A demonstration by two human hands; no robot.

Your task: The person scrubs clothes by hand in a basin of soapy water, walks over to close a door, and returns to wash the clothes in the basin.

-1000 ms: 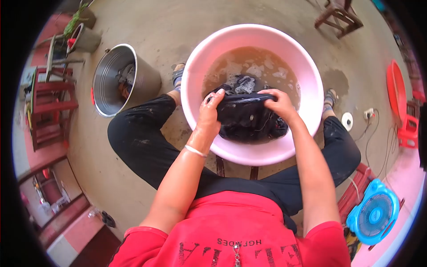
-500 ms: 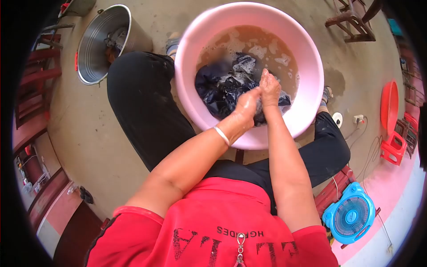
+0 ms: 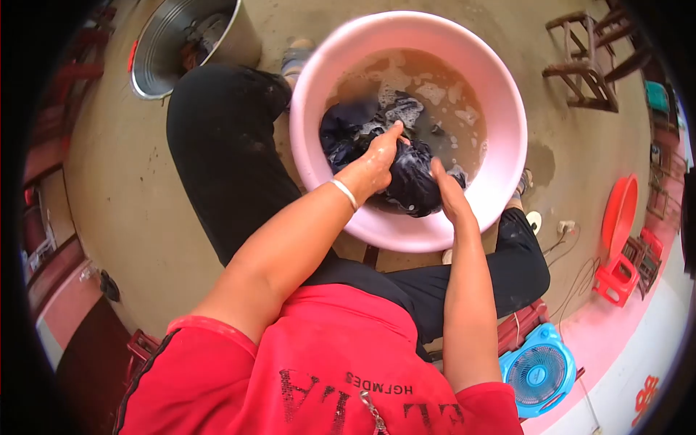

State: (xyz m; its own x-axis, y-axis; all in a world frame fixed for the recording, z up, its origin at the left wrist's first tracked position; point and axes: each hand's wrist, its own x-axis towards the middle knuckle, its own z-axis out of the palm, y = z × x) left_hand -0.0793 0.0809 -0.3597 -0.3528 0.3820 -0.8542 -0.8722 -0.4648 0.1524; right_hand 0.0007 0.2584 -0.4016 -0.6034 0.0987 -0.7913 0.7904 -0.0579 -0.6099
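A large pink basin holds brownish, foamy water and a wet dark garment. Part of the garment is bunched up at the basin's near side, between my two hands. My left hand, with a white bangle at the wrist, grips the bunch from its left, fingers pointing away from me. On the other side my right hand holds the cloth's edge; its thumb shows while the remaining fingers are mostly hidden by the cloth. More of the dark fabric lies in the water to the left, with suds on it.
A metal bucket with cloth inside stands at upper left. Wooden stools are at upper right. Further right are a red basin, a red plastic stool and cables. A blue fan sits at lower right.
My hands were close together over the garment; now they are apart, with the bunched cloth between them. The right hand has come nearer to me. The camera view has shifted.
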